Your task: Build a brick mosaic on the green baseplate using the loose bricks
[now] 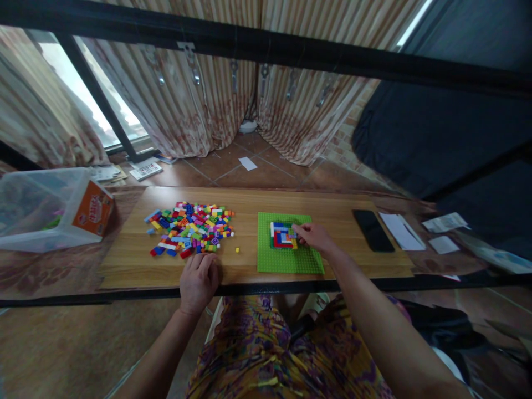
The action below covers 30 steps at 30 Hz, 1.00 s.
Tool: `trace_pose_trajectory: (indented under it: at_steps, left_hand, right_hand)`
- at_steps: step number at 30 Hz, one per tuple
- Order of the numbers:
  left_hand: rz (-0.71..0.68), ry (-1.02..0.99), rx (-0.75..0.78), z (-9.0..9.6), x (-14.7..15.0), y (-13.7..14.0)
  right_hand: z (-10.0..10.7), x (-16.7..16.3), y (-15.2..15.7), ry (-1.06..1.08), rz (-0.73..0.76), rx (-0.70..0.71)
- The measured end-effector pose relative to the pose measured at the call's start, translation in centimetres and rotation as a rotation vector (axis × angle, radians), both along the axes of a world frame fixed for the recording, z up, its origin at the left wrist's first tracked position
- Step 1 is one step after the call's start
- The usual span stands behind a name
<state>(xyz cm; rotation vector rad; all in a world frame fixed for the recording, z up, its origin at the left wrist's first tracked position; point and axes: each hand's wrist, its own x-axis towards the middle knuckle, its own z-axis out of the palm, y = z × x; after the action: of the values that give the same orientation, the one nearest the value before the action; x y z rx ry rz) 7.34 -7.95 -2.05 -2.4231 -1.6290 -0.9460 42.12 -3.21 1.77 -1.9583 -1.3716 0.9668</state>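
A green baseplate (291, 265) lies on the wooden board, carrying a small square build of colourful toy bricks (283, 237) in blue, white, red, orange and yellow. My right hand (313, 235) reaches in from the right, thumb and fingers pinched on a small pale bluish toy brick (295, 228) at the build's upper right corner. Whether that brick is pressed down is hidden by the fingers. My left hand (200, 280) rests loosely curled at the board's front edge, just below a heap of loose toy bricks (195, 227); nothing shows in its fingers. One yellow brick (237, 250) lies apart, between heap and baseplate.
A clear plastic tub (50, 205) with an orange label stands at the far left. Right of the baseplate lie a black phone (373, 230) and white papers (401, 231). A dark metal bar (266, 288) runs along the near edge; another bar (266, 47) crosses above, before curtains.
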Motion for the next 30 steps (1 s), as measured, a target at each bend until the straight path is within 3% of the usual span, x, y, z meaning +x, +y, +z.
trace_pose_trajectory:
  at_steps: [7, 11, 14, 17, 20, 24, 27, 30]
  left_hand:
    - [0.009, -0.019, -0.037, 0.1, 0.1, -0.1]
    - [0.008, -0.01, -0.048, 0.2, 0.1, -0.1]
    - [0.001, -0.026, -0.063, 0.2, 0.1, -0.1]
    - [0.004, -0.038, -0.07, 0.1, 0.2, -0.2]
    - [0.01, -0.025, -0.061, 0.1, 0.2, -0.3]
    - [0.016, -0.018, -0.065, 0.0, 0.2, -0.3]
    - [0.02, -0.024, -0.069, 0.1, 0.2, -0.4]
    - [0.015, -0.029, -0.079, 0.1, 0.2, -0.4]
  right_hand:
    - [-0.5, -0.2, 0.0, -0.229, 0.025, 0.091]
    - [-0.5, -0.1, -0.2, -0.218, 0.05, 0.103]
    - [-0.7, 0.2, -0.4, -0.131, 0.017, 0.087]
    - [-1.1, 0.3, -0.9, 0.067, -0.119, 0.107]
    - [-1.3, -0.2, -1.7, 0.198, -0.236, 0.21]
    - [-0.4, -2.2, -3.0, 0.21, -0.303, 0.347]
    - [0.8, -4.5, -4.0, 0.175, -0.26, 0.397]
    - [1.4, -7.5, -5.0, 0.121, -0.095, 0.395]
